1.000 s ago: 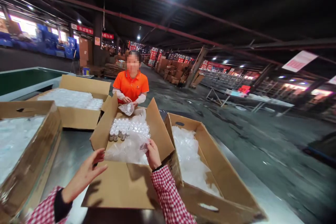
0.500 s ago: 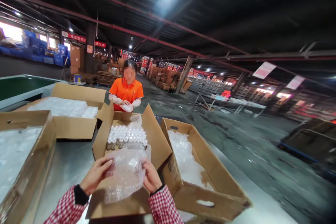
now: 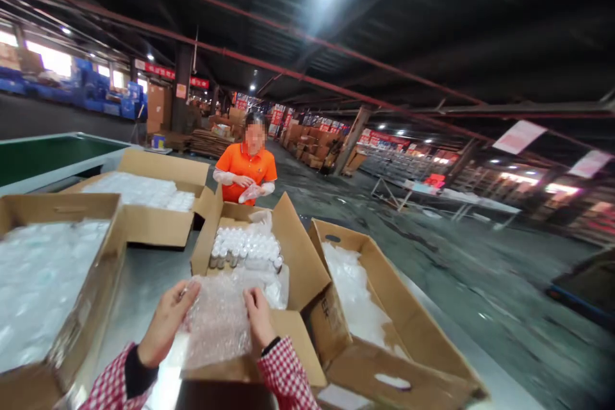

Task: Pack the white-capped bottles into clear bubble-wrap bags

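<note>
Head view, left grip [image 3: 166, 323]: thumb and fingers clamped on the left edge of the bubble wrap, near its upper corner.
Bubble wrap [image 3: 218, 323]: spread between the two grips, over the near end of the centre carton; whether single sheet or pouch cannot be told.
Handling: judged very light, limp and somewhat slippery, with cells that a hard squeeze may burst; best pinched gently at opposite side edges, near the upper corners.
Right grip [image 3: 258, 317]: thumb and fingertips pinched together on the wrap's right edge.
Left carton [image 3: 89, 307]: left of the left grip, holding clear-wrapped items; its high wall may limit that arm's sideways travel.
Bench [image 3: 144, 266]: grey metal, visible beyond the left grip.
Rear-left carton [image 3: 156, 229]: farther beyond the left grip, flaps open, packed with pale items.
Bottles [image 3: 247, 246]: small, white-capped, in rows just beyond both grips.
Co-worker [image 3: 247, 170]: orange shirt, past the bottles, hands on clear plastic.
Centre carton [image 3: 300, 256]: beneath and beyond the grips; its raised right flap is an obstacle beside the right grip.
Right carton [image 3: 423, 320]: right of the right grip, behind that flap, holding loose clear plastic.
</note>
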The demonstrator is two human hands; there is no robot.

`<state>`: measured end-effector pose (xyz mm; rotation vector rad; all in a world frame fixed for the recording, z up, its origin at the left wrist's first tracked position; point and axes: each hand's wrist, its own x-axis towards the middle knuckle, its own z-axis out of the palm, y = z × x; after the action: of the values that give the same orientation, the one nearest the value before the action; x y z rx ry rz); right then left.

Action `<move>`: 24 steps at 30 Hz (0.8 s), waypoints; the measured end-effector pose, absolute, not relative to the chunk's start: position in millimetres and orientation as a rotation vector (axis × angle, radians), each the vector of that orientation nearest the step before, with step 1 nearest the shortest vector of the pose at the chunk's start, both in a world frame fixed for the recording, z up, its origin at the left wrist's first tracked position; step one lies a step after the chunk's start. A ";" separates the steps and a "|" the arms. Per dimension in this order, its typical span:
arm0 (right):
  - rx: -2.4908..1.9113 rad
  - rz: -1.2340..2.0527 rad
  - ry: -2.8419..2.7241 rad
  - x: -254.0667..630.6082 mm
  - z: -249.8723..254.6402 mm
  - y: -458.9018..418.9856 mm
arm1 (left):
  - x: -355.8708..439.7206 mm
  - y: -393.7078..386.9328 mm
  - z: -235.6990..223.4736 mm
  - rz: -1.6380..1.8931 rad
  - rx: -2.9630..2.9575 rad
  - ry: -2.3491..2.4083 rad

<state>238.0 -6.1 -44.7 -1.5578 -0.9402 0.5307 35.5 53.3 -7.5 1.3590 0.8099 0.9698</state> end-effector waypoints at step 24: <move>-2.054 0.664 -1.440 354.0 -60.2 85.7 | 29.3 61.9 -7.0 0.427 2.283 1.104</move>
<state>354.0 85.7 -60.2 -2.0544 -1.4398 0.6645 29.3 61.9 -7.0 2.2831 1.1039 0.4265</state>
